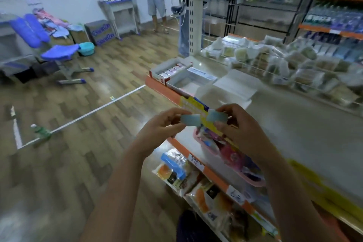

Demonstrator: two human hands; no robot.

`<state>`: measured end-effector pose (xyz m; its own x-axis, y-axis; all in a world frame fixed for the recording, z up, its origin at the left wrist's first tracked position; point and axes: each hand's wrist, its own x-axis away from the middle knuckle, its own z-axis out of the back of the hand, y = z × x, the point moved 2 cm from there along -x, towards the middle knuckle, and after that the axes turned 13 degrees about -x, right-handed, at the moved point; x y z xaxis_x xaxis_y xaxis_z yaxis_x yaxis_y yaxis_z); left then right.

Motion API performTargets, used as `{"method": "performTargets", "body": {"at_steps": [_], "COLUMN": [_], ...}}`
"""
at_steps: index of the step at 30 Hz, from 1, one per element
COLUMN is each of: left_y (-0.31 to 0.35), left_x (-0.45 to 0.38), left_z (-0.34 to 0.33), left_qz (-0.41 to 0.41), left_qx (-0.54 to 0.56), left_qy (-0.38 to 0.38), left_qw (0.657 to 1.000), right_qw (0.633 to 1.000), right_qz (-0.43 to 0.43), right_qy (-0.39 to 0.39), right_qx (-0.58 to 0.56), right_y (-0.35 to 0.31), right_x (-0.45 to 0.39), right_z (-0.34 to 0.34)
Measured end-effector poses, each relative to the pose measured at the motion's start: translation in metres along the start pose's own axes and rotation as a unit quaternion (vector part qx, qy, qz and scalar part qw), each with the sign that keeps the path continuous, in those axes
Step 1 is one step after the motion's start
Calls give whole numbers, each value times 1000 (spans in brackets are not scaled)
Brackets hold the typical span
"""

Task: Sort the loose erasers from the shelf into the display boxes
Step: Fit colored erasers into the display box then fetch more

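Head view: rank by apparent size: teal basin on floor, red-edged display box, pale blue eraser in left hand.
1. Red-edged display box
2. Teal basin
3. Pale blue eraser, though nearest the camera.

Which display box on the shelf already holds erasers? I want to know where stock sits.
The red-edged box at the far left end of the shelf: a row of erasers fills it. The white boxes beside it look empty.

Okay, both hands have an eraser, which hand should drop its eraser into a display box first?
Probably the right hand: its eraser is nearer the open white box just beyond it. The left hand holds its eraser farther out over the floor.
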<state>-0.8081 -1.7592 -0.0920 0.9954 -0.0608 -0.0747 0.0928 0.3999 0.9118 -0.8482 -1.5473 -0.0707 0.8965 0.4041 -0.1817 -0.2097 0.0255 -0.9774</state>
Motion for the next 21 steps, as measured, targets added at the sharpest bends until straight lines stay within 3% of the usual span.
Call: {"method": "performTargets", "body": {"at_steps": [6, 12, 21], "left_y": [-24, -48, -71], "left_x": [-85, -160, -233], "left_z": [69, 112, 145], "left_qz": [-4, -8, -8], "left_qx": [-8, -13, 7], "left_qy": [-9, -23, -116], "left_qw": [1000, 1000, 993], "right_qw": [994, 978, 936], "right_qz": [24, 25, -109], "right_qy": [17, -22, -25], "right_qx": [104, 205, 333], "right_y": [2, 8, 41], "right_x": [-108, -187, -249], "right_z": [-21, -34, -66]}}
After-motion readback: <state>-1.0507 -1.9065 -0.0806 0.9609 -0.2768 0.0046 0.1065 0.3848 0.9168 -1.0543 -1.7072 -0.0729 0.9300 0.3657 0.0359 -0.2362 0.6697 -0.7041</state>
